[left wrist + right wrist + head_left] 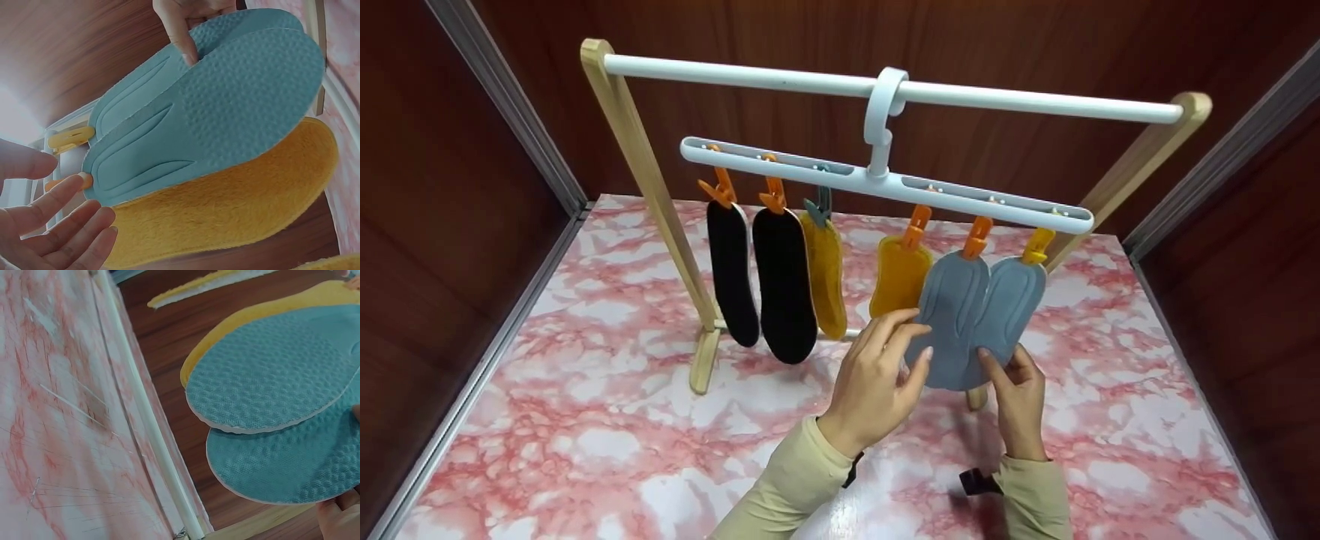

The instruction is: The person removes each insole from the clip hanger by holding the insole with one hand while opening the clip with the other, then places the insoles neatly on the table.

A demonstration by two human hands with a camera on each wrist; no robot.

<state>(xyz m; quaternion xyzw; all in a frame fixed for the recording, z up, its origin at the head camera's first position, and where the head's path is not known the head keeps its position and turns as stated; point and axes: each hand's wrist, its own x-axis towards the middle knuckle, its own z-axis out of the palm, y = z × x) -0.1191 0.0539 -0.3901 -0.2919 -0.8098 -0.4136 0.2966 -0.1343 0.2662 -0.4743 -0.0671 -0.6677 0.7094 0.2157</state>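
A red-and-white marbled counter (607,442) spreads below both grips. Beyond and above them stands a wooden rack (1035,103) with a white top bar, and from that bar hooks a white hanger (877,182), also higher than the grips.

Six insoles hang from it. The right blue-grey insole (1014,296) is in the right grip, its lower part pinched between thumb and fingers. The left blue-grey insole (956,315) hangs between the two grips, overlapping its mate. Just behind it, above the left grip, is the right yellow insole (898,274); the left yellow insole (827,281) is up and left of the left grip, with two black insoles (784,289) farther left.

The right grip (1020,397) grasps only that one insole. The left grip (877,375) is released, fingers spread near the left blue-grey insole; whether they touch it I cannot tell.

Smallest, above the right grip, are a yellow clip (1039,246) and an orange clip (977,238) holding the blue-grey pair.
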